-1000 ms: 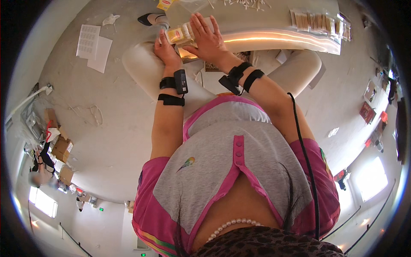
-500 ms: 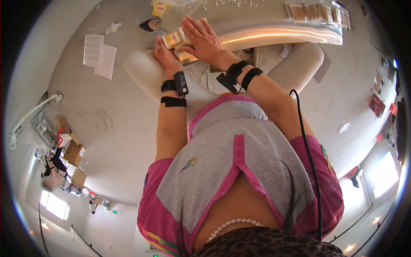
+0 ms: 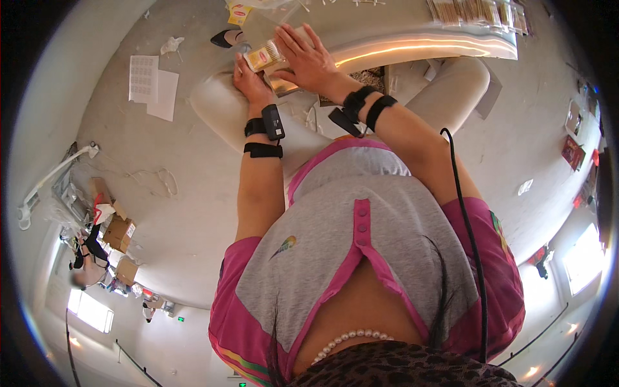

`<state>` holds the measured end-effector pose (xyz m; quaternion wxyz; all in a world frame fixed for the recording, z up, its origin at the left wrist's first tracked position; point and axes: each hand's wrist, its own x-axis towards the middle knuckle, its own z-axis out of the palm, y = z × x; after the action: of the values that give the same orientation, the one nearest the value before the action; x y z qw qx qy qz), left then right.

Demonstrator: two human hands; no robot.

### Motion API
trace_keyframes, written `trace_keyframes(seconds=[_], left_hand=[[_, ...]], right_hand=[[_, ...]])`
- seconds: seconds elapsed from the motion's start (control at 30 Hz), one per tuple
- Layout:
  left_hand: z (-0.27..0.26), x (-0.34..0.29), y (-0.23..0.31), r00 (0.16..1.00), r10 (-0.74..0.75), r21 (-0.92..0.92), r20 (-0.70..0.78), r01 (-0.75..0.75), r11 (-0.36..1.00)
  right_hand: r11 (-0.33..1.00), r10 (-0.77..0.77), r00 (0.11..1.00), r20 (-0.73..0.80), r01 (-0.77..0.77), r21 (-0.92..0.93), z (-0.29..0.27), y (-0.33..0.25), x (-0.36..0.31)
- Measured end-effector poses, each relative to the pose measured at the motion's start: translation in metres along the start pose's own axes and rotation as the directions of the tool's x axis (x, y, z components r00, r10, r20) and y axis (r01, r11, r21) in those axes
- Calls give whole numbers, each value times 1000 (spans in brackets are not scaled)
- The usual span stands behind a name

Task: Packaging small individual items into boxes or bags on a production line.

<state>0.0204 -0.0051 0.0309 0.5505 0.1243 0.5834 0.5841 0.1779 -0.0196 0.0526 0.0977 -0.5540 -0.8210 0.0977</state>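
Note:
My left hand [image 3: 253, 84] is closed round the lower left side of a small clear pack of cotton swabs [image 3: 263, 57] with a yellow and red label. Its thumb lies along the pack's left edge. Across the pack's right end lies my right hand [image 3: 305, 62], palm down, fingers stretched out and thumb apart. That end of the pack is partly hidden under the palm. Both hands are at the near edge of a pale table [image 3: 387, 26], above my left knee. Black straps with small devices circle both wrists.
Loose cotton swabs [image 3: 369, 2] lie on the table's far part. Several packs of wooden-stemmed swabs [image 3: 474, 14] sit at its right end. A yellow packet [image 3: 239, 13] is at the far left. Below the table stands an open box [image 3: 361, 82]. Paper sheets [image 3: 161, 95] lie on the floor.
The whole view has shifted slightly, so fewer loose swabs show at the top. Both hands keep nearly the same place on the pack.

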Motion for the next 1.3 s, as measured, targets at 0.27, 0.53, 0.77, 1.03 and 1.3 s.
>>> trace_keyframes(seconds=[0.27, 0.53, 0.77, 1.03, 1.3], left_hand=[[-3, 2, -2, 999, 42, 142, 19, -45, 989], [-13, 11, -6, 998, 63, 58, -10, -63, 996], [-8, 6, 2, 998, -45, 25, 34, 44, 999], [-8, 11, -1, 998, -4, -18, 62, 6, 1000], [-7, 8, -6, 988, -92, 23, -122, 96, 995]], right_hand=[[997, 64, 995, 78, -61, -40, -2, -22, -20], [1000, -13, 996, 90, 16, -23, 0, -12, -16], [1000, -12, 1000, 7, 12, -3, 2, -1, 2], [995, 22, 999, 48, -17, -98, 0, -17, 7], [996, -25, 999, 35, 28, -85, 12, -1, 6]])
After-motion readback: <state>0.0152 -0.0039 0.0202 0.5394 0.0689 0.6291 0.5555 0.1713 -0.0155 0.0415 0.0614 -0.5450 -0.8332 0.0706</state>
